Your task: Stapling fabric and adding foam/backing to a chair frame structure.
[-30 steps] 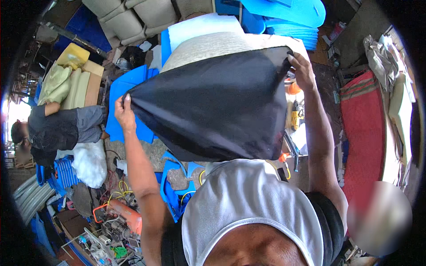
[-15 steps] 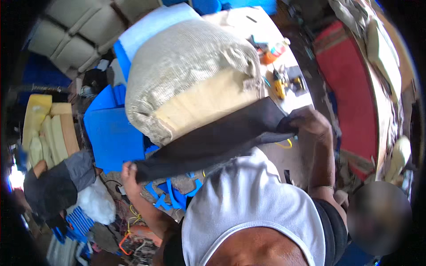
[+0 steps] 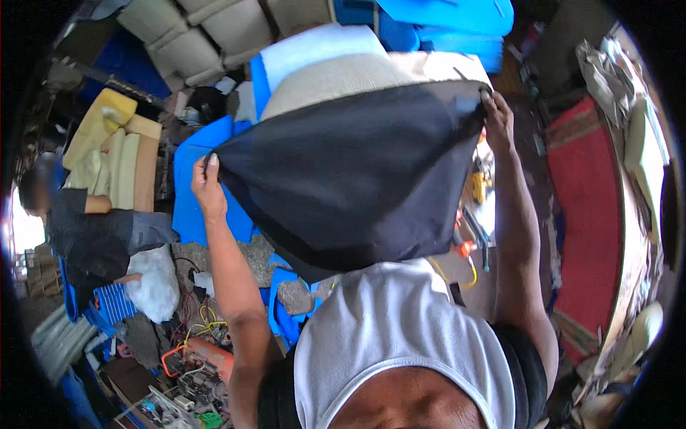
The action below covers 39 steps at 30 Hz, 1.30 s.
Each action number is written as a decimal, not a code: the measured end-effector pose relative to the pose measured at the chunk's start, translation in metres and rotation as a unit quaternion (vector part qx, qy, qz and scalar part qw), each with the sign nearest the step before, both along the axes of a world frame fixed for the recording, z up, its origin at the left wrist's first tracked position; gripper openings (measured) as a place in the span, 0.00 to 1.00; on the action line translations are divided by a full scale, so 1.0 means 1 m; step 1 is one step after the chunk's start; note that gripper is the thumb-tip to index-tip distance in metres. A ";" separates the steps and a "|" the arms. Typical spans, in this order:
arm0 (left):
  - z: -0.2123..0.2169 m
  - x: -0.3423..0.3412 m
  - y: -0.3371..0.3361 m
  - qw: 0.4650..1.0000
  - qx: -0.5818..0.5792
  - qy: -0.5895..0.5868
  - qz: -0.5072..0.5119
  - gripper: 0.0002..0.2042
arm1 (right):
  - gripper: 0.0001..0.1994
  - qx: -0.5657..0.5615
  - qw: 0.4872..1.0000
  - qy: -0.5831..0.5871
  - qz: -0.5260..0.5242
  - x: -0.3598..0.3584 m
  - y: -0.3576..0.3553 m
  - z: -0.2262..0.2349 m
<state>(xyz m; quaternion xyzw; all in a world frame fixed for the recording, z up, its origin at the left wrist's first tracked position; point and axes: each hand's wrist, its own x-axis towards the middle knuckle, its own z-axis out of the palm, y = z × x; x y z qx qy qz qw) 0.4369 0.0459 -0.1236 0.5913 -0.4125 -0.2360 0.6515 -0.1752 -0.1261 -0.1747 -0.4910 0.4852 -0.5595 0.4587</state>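
Note:
A black cloth [image 3: 350, 171] is stretched wide between my two raised hands and hangs in loose folds below them. My left hand [image 3: 209, 184] pinches its left corner. At the far right corner, my right hand [image 3: 498, 118] is closed on the cloth's edge. Behind it stands a large cushion with a grey ribbed cover [image 3: 332, 79]; only its top shows, as the cloth hides the rest. The cushion lies over blue and white sheets on a pale worktable [image 3: 446, 66].
At the table's right edge are a yellow power drill [image 3: 478, 182] and a corded orange tool [image 3: 466, 248]. A red panel [image 3: 582, 222] leans at the right. Blue foam sheets [image 3: 196, 193] stand left of the table. Another person [image 3: 89, 222] is at the far left, near yellow foam [image 3: 100, 129].
Both my hands have risen and moved away from me, opening the cloth from a narrow band into a broad sheet. It now covers most of the cushion.

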 end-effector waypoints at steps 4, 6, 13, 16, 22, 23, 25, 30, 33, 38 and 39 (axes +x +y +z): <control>-0.007 0.003 -0.003 0.999 -0.003 0.024 0.049 0.08 | 0.07 0.002 0.999 -0.045 0.009 0.007 0.003 0.006; -0.010 0.017 -0.002 0.999 -0.015 0.006 0.051 0.09 | 0.09 0.001 1.000 -0.029 0.007 0.001 0.001 0.008; -0.012 0.028 -0.014 0.998 -0.034 0.042 -0.044 0.04 | 0.01 -0.053 0.980 -0.075 0.174 -0.020 0.005 0.013; -0.017 0.045 -0.015 0.991 -0.021 0.107 -0.078 0.07 | 0.07 -0.016 0.987 0.032 0.159 -0.015 0.006 0.036; 0.018 -0.001 -0.002 0.998 0.059 -0.022 -0.014 0.11 | 0.13 -0.020 0.969 0.225 0.095 0.005 0.015 0.055; 0.013 0.005 -0.008 0.997 0.066 -0.022 -0.037 0.12 | 0.12 0.040 0.960 0.264 0.082 0.005 0.029 0.080; 0.014 0.007 0.002 0.997 0.035 -0.004 -0.066 0.14 | 0.16 -0.047 0.965 0.241 0.095 -0.016 0.033 0.061; 0.040 0.009 0.033 0.987 0.105 -0.112 -0.043 0.17 | 0.21 -0.031 0.942 0.316 0.108 0.003 0.053 0.103; 0.038 0.011 0.042 0.987 0.110 -0.089 -0.072 0.16 | 0.23 -0.047 0.938 0.329 0.101 0.004 0.053 0.100; 0.045 0.013 0.041 0.974 0.151 -0.150 -0.079 0.16 | 0.21 -0.038 0.943 0.315 0.097 -0.002 0.044 0.084; 0.048 0.013 0.038 0.970 0.163 -0.165 -0.078 0.17 | 0.21 -0.031 0.943 0.317 0.098 0.002 0.046 0.089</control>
